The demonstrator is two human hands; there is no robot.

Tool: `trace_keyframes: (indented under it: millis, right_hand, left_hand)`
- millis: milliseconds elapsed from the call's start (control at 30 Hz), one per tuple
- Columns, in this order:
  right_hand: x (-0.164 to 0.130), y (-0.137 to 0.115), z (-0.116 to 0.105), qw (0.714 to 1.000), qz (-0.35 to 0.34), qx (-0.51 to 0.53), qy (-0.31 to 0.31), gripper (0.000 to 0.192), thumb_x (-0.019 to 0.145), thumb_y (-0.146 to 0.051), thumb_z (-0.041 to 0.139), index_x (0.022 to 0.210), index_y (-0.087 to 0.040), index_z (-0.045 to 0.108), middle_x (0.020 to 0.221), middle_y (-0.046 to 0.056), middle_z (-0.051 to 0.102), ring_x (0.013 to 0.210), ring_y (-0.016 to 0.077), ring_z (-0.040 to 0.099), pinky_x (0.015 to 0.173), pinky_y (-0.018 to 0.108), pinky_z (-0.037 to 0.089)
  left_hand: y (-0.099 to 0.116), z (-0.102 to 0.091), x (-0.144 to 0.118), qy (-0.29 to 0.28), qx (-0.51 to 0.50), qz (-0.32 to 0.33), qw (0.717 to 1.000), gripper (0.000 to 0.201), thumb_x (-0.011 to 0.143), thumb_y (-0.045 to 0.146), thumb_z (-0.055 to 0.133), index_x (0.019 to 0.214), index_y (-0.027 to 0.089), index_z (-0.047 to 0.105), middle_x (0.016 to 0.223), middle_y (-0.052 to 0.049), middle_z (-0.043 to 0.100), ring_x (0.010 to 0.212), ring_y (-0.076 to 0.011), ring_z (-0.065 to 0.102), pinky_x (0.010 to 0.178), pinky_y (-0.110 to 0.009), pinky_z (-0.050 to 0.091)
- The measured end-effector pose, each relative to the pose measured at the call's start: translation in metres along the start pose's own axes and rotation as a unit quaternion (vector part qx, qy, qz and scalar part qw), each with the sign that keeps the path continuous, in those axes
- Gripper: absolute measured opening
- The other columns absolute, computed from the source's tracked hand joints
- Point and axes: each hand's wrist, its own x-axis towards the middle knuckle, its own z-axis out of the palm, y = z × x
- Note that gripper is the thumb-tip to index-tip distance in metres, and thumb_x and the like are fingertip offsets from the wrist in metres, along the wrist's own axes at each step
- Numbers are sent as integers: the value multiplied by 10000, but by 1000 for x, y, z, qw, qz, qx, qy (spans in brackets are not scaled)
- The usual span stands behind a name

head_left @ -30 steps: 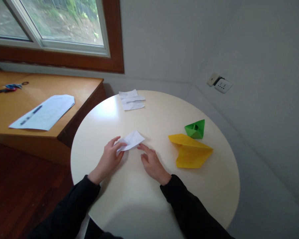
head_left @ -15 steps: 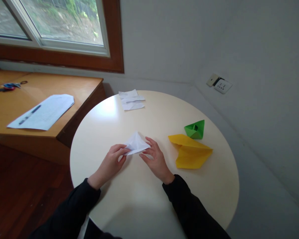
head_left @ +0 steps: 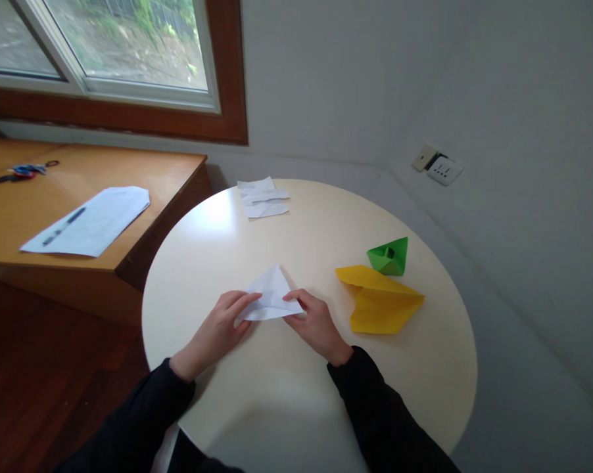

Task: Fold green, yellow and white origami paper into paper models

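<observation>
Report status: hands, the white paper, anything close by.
Left hand and right hand pinch white folded paper on table. Yellow paper lies apart, right.

There is one view, from the person's head, looking forward and down at the round desk point(head_left: 277, 394), close over it; the window point(head_left: 104, 46) sits at ten o'clock.

no readable text, labels or numbers anywhere

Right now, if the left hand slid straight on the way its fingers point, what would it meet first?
The left hand points up-right and already touches the folded white paper. Beyond that, probably the right hand pinching the other corner.
</observation>
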Motion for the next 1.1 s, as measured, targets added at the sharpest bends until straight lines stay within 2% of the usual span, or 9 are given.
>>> trace_keyframes:
  millis: [267, 400, 500, 600, 767, 833, 900, 967, 1100]
  right_hand:
    - [-3, 15, 5, 989, 72, 124, 17, 318, 705, -273, 668, 1001, -158, 652, 1026, 99, 663, 868, 204, 654, 791, 333, 545]
    - [-4, 17, 7, 986, 78, 143, 28, 314, 693, -241, 678, 997, -162, 666, 1034, 98, 671, 910, 221, 654, 809, 349, 547]
    - [-4, 16, 6, 985, 75, 155, 33, 314, 679, -228, 694, 988, -172, 674, 1043, 92, 678, 942, 228, 651, 837, 358, 541]
    - [-5, 13, 5, 986, 60, 152, 40, 306, 669, -204, 705, 974, -183, 684, 1037, 82, 688, 965, 229, 645, 876, 366, 524]
    - [-6, 9, 4, 987, 26, 152, 39, 289, 678, -203, 711, 967, -209, 693, 1027, 65, 695, 960, 218, 647, 875, 355, 523]
    - [-7, 8, 6, 987, 9, 157, 27, 286, 688, -219, 712, 972, -225, 691, 1028, 58, 693, 954, 216, 647, 868, 356, 524]
    - [-9, 7, 7, 987, -2, 160, 10, 285, 697, -235, 710, 981, -238, 689, 1032, 55, 690, 952, 216, 646, 867, 362, 521]
    - [-10, 7, 9, 987, -11, 158, -8, 293, 698, -237, 711, 990, -245, 687, 1034, 55, 688, 956, 216, 641, 877, 368, 511]
    - [-11, 9, 10, 984, -15, 168, -57, 367, 692, -184, 692, 1051, -259, 665, 1086, 58, 660, 1019, 220, 611, 919, 377, 477]
  left_hand:
    - [-1, 4, -12, 73, 32, -14, 997, 293, 807, 172, 542, 1094, 222, 570, 1092, -103, 533, 1021, -247, 517, 876, -429, 458]
    - [2, -3, -19, 65, -26, -77, 995, 342, 770, 260, 610, 1108, 235, 569, 1188, -110, 458, 1094, -265, 480, 920, -445, 433]
    - [5, -11, -21, 34, -116, -145, 982, 401, 764, 354, 611, 1145, 240, 553, 1265, -113, 422, 1164, -278, 442, 975, -456, 387]
    - [7, -17, -21, 36, -252, -223, 941, 432, 798, 441, 538, 1175, 231, 524, 1265, -118, 464, 1135, -265, 485, 953, -423, 406]
    - [11, -23, -11, 53, -396, -368, 840, 656, 756, 558, 541, 1304, 235, 381, 1089, -118, 583, 933, -241, 605, 796, -376, 476]
    - [13, -25, -5, 32, -450, -397, 799, 726, 750, 594, 522, 1349, 251, 296, 1002, -101, 608, 778, -210, 637, 694, -353, 491]
    - [14, -24, 1, 16, -475, -410, 778, 735, 747, 600, 520, 1346, 247, 283, 901, -76, 625, 677, -182, 630, 618, -313, 484]
    - [13, -22, 6, 27, -457, -415, 786, 688, 727, 570, 565, 1287, 225, 365, 801, -41, 624, 614, -154, 604, 553, -258, 458]
    - [12, -16, 11, 60, -404, -388, 826, 579, 670, 496, 657, 1137, 193, 494, 677, 1, 616, 550, -133, 562, 475, -206, 394]
